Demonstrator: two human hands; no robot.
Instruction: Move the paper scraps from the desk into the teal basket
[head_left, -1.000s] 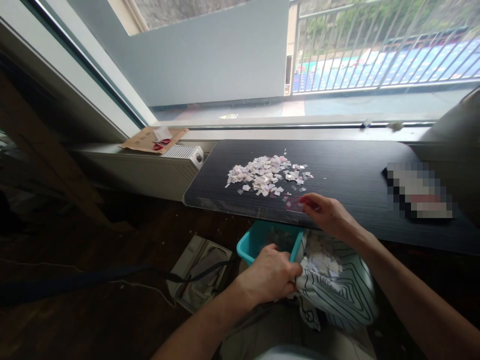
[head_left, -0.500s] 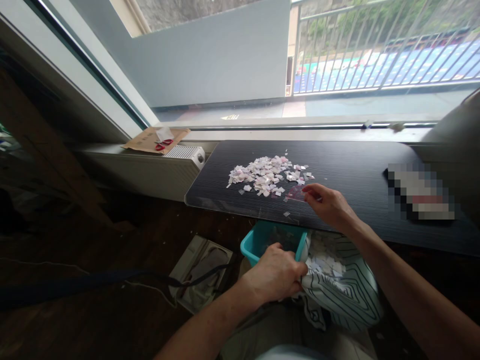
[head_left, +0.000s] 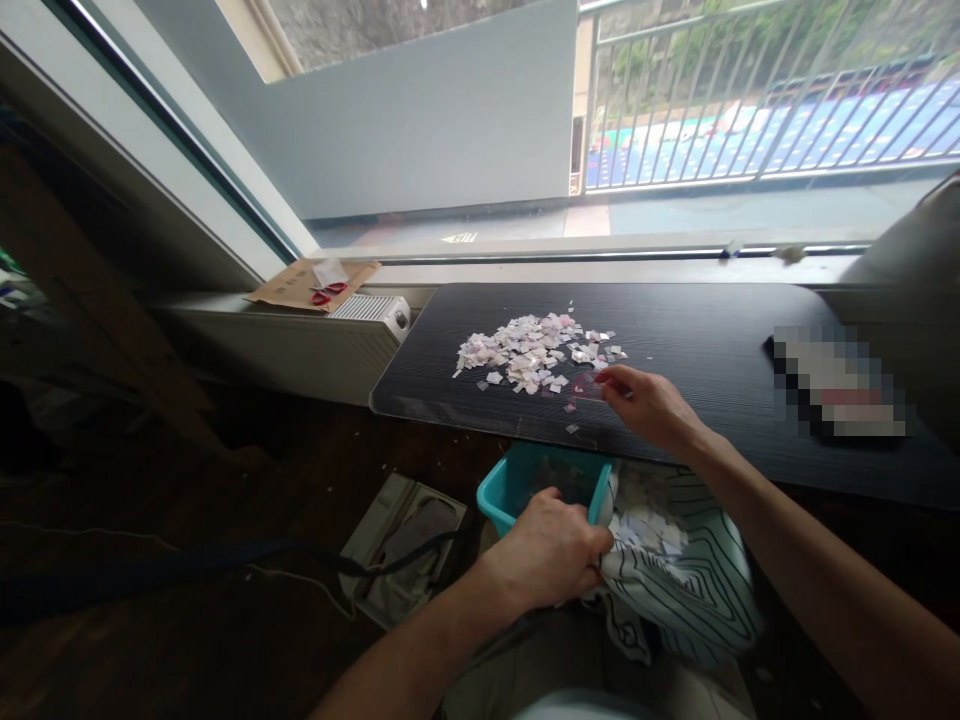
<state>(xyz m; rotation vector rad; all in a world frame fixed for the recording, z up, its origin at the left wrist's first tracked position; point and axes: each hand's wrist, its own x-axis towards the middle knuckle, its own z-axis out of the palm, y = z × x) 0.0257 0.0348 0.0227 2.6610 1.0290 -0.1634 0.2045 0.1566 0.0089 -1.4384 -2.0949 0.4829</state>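
Your right hand (head_left: 651,402) works low over the near side of the dark counter (head_left: 712,325), thumb and fingers pinching the right end of a pink, see-through strip (head_left: 588,388) just beside a heap of paper scraps (head_left: 525,350). The strip's long axis runs roughly side to side across your view, its free end pointing left from your fingertips. It looks thin, flat and glossy, clear enough for the dark wood grain to show through; its exact outline is hard to tell. The scraps, small, flat, white and pale pink, lie at mixed angles in a mound wider than it is deep. Below the counter's edge, your left hand (head_left: 551,548) has its fingers curled closed at the near right corner of a turquoise bin (head_left: 517,472), against a striped cloth bag (head_left: 697,590) holding more pale pieces.
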